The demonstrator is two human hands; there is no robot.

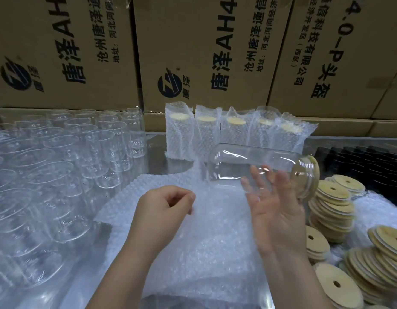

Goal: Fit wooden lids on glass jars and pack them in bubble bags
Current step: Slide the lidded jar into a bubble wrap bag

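A clear glass jar (249,162) lies on its side in the air, a wooden lid (313,175) fitted on its right end. My right hand (275,204) holds it from below with the fingers spread against the glass. My left hand (166,206) pinches the edge of a bubble bag (211,219) on top of the pile of bubble bags (193,264) in front of me. The jar's closed base points left, toward the bag's lifted corner.
Several empty glass jars (59,166) stand crowded on the left. Several packed jars in bubble bags (233,132) line the back, below cardboard boxes (193,52). Stacks of wooden lids (336,204) with centre holes lie at the right. A black tray (367,161) sits at the far right.
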